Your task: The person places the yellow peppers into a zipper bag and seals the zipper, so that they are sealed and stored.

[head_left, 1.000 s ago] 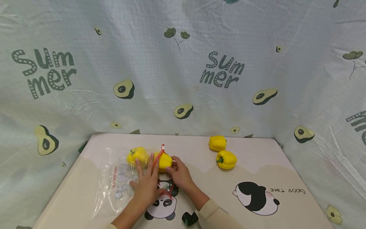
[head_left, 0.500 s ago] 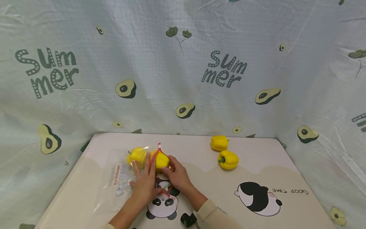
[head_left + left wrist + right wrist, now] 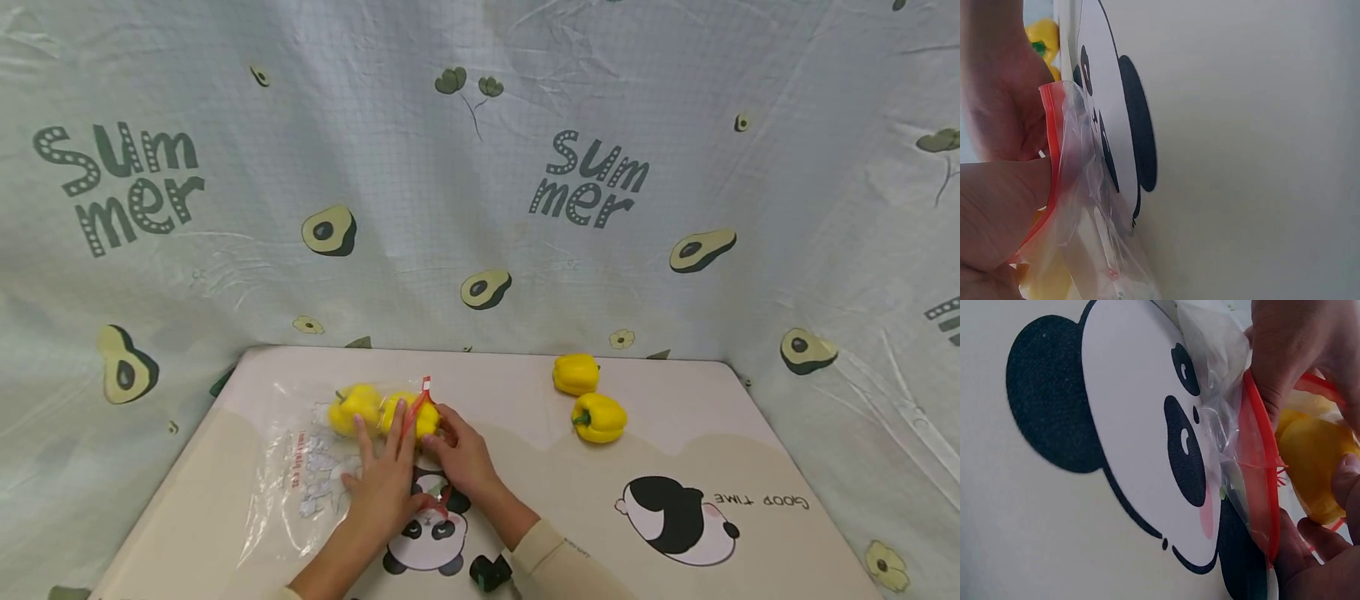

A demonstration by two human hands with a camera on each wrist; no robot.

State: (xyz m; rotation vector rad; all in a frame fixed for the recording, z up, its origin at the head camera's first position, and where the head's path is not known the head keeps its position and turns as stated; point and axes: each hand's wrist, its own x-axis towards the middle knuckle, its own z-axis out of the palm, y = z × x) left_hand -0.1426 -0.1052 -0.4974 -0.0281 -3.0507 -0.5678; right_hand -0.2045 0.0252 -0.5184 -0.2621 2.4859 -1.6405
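A clear zip bag (image 3: 273,508) with a red-edged mouth lies flat on the left of the table. One yellow bell pepper (image 3: 352,407) is inside it. My left hand (image 3: 381,493) spreads its fingers at the mouth; in the left wrist view its thumb (image 3: 1004,194) reaches past the red edge (image 3: 1054,137) and keeps the mouth apart. A second yellow bell pepper (image 3: 1313,462) is partly within the mouth. My right hand (image 3: 467,457) grips this pepper from its right side, with fingertips (image 3: 1346,481) against it. The far fingers are partly hidden.
Two more yellow bell peppers, one behind (image 3: 576,375) the other (image 3: 600,418), sit at the table's back right. A printed panda (image 3: 427,542) lies under the wrists. A patterned curtain (image 3: 420,183) hangs behind the table's back edge.
The right hand has moved slightly left, carrying its pepper deeper into the bag's mouth. The pepper inside has shifted a little left. My left hand stays nearly in place.
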